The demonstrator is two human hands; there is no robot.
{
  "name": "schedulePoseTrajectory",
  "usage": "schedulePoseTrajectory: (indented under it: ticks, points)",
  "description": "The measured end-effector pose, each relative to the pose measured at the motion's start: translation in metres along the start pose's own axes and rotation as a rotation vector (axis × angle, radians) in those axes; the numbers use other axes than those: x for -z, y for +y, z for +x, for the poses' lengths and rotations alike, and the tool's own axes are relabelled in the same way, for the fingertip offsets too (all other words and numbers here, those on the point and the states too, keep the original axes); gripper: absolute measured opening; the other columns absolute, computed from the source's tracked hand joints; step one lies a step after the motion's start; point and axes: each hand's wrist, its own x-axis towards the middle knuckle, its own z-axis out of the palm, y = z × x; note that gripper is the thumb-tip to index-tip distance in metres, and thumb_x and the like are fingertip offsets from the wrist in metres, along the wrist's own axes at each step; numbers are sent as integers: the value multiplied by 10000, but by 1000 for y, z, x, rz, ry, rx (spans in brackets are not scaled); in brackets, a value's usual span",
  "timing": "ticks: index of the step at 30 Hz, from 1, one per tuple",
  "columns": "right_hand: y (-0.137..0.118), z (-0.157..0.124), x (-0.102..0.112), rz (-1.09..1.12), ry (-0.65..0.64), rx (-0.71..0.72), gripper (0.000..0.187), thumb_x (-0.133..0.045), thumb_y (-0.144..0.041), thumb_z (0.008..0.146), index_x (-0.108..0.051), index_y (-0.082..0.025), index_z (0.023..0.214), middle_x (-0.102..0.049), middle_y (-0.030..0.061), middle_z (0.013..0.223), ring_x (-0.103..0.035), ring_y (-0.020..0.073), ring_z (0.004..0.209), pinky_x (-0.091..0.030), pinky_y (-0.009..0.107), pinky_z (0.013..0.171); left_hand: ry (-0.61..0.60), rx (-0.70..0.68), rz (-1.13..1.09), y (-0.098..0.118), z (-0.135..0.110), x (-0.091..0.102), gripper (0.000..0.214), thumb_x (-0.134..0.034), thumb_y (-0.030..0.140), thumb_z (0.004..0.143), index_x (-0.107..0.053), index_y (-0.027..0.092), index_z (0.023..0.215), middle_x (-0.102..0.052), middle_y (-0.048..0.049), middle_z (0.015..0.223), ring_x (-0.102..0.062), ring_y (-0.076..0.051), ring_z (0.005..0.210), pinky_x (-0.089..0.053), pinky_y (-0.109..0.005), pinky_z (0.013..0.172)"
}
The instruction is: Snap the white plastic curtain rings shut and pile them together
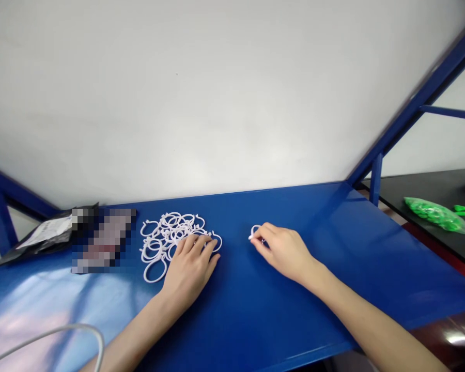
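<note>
A heap of thin white plastic rings (155, 271), several with small knobs at a gap, lies left of centre on the blue tabletop (232, 310). My left hand (189, 266) rests palm down over the heap's right side, fingers spread and touching rings; its fingertips partly cover them. One ring (220, 242) shows just beyond its index finger and thumb. Apart from the heap, on the right, my right hand (289, 250) is closed in a pinch on a single white plastic ring (254, 228). Part of that ring is hidden behind the fingers.
To the left lie a black plastic package (58, 232) and a blurred-out flat item (106, 240). A pale cable (73, 326) loops at the lower left. Blue frame bars (391, 124) slant at the right. Beyond, a bag of green pieces (436, 214) lies on a black surface.
</note>
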Motion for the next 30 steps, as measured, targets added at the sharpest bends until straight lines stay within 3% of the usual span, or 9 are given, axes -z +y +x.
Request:
schedulePoseTrajectory:
  ticks: [6, 9, 12, 15, 18, 21, 24, 27, 30]
  points:
    - [15, -2, 12, -53, 0, -125, 217, -584, -365, 1018, -679, -188, 935, -729, 35, 942, -654, 151, 616, -392, 277, 540, -70, -31, -25, 4, 1, 5, 127, -576, 137, 975, -668, 176, 896, -707, -77, 991, -543, -270, 921, -379, -417, 823]
    - [7, -1, 13, 166, 26, -132, 201, -575, -356, 1023, -685, -207, 944, -731, 17, 961, -649, 136, 655, -437, 272, 609, -32, -109, -167, 15, 5, 17, 155, -533, 126, 1006, -640, 178, 907, -708, -42, 939, -547, -216, 874, -371, -384, 836]
    - [-9, -2, 9, 484, -62, -138, 167, -594, -352, 1010, -700, -234, 958, -737, -11, 939, -641, 119, 686, -471, 258, 673, 19, -240, -268, 23, 8, 30, 167, -495, 107, 1019, -643, 173, 978, -722, -31, 964, -561, -186, 870, -394, -356, 852]
    - [-24, -3, 2, 741, -177, -152, 205, -559, -348, 1020, -696, -224, 932, -730, -21, 850, -632, 110, 654, -466, 240, 632, 30, -359, -266, 26, 9, 40, 225, -444, 85, 1021, -654, 159, 1054, -739, -49, 1024, -588, -189, 909, -430, -355, 873]
    - [-32, -4, -4, 899, -208, -183, 241, -517, -328, 1032, -677, -205, 901, -719, -20, 822, -623, 97, 609, -470, 228, 602, 40, -398, -279, 26, 9, 41, 217, -462, 76, 1007, -656, 169, 1038, -747, -51, 1072, -613, -188, 915, -461, -354, 865]
    - [-32, -4, -6, 936, -164, -211, 209, -559, -323, 1009, -679, -200, 888, -713, -17, 812, -620, 94, 592, -480, 223, 599, 119, -312, -371, 27, 9, 37, 129, -581, 96, 965, -644, 179, 1042, -740, -43, 1021, -626, -177, 883, -488, -331, 827]
    - [-30, -5, -3, 935, -121, -200, 218, -577, -336, 1003, -694, -201, 877, -717, -13, 817, -612, 88, 581, -494, 222, 612, 208, -103, -467, 27, 7, 32, 177, -622, 98, 943, -621, 174, 1102, -711, -49, 985, -636, -161, 870, -520, -305, 812]
    - [-30, -6, 1, 984, -140, -164, 234, -572, -337, 1008, -705, -199, 872, -716, -9, 818, -616, 86, 591, -503, 214, 613, 176, 86, -543, 27, 5, 28, 184, -609, 132, 957, -610, 191, 1131, -696, -59, 1023, -664, -163, 925, -551, -296, 827]
    - [-32, -7, 2, 1057, -211, -151, 214, -580, -324, 1005, -716, -195, 899, -702, -14, 783, -621, 87, 599, -509, 207, 608, 107, 132, -633, 26, 4, 26, 182, -595, 152, 972, -614, 216, 1141, -706, -57, 1064, -685, -167, 970, -569, -298, 838]
